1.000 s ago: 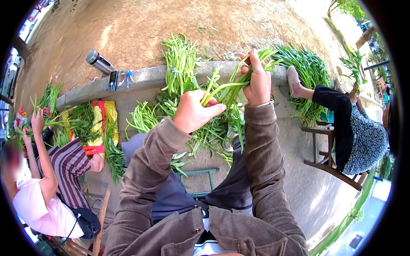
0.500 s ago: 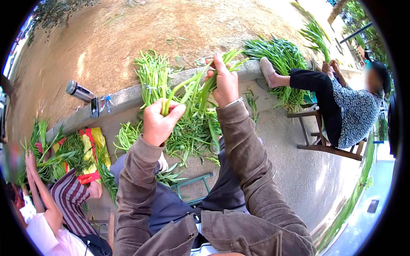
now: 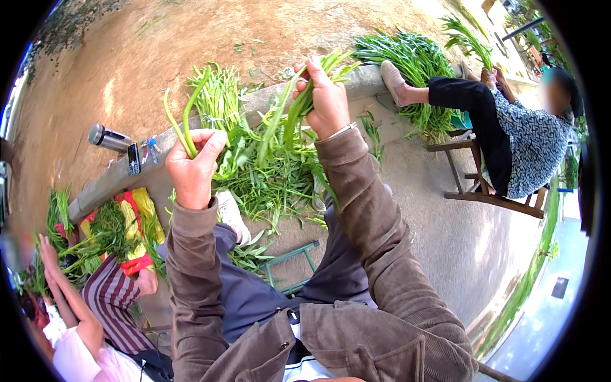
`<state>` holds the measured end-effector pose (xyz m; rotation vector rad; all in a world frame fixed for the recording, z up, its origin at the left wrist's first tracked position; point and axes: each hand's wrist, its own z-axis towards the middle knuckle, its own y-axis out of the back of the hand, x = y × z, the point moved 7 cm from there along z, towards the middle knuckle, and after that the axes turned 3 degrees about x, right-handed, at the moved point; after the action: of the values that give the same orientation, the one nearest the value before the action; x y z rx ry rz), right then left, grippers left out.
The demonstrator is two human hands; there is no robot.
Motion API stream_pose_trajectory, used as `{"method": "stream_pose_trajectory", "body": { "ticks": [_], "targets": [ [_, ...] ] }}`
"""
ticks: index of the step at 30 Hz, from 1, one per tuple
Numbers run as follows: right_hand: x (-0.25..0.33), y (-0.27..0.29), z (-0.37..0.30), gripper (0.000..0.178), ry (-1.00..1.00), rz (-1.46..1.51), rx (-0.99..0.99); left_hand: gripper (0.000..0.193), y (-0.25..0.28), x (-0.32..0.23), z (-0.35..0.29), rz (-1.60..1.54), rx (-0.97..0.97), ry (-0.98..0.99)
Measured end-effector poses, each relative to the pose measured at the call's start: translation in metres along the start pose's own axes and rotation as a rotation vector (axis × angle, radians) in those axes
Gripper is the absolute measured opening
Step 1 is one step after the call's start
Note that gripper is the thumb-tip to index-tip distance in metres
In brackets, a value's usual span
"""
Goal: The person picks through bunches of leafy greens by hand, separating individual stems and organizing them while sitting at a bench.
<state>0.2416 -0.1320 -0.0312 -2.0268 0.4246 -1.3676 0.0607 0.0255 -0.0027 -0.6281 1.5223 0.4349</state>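
Observation:
My left hand (image 3: 195,167) pinches a couple of green leafy-vegetable stems (image 3: 185,121) between thumb and fingers, their pale ends pointing up and leaves trailing to the right. Higher and to the right, my right hand (image 3: 326,99) is closed around a bunch of long green stems (image 3: 299,108), whose leaves hang down. Below both hands lies a loose heap of leafy greens (image 3: 273,191) on the ground. Just beyond my left hand, a tied bundle of cut stems (image 3: 218,95) rests against the low kerb.
A steel flask (image 3: 109,137), a phone (image 3: 133,159) and keys (image 3: 151,150) sit along the kerb (image 3: 168,137). At right, a seated person (image 3: 531,146) holds greens beside a large pile (image 3: 414,63). Another person (image 3: 83,337) works at left by a red-and-yellow sack (image 3: 143,219).
My left hand has moved left and down, away from my right hand, carrying a couple of stems out of the bunch. My right hand keeps its grip, slightly higher and left in the picture.

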Motion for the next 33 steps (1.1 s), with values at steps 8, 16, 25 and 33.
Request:
{"method": "stream_pose_trajectory", "body": {
  "ticks": [8,16,25,33],
  "targets": [
    [-0.005,-0.024,-0.018,0.02,0.003,-0.302,0.218,0.021,-0.007,0.004,0.006,-0.225,0.121,0.057],
    [-0.034,-0.051,-0.046,0.022,-0.097,-0.407,0.42,0.031,-0.011,0.007,0.008,-0.154,0.135,0.024],
    [-0.047,-0.061,-0.05,0.018,-0.103,-0.389,0.446,0.028,-0.036,0.014,0.0,0.058,0.222,-0.13],
    [-0.03,-0.047,-0.034,0.023,-0.195,-0.35,0.413,0.038,0.008,0.007,0.022,-0.281,0.313,0.144]
  ]
}}
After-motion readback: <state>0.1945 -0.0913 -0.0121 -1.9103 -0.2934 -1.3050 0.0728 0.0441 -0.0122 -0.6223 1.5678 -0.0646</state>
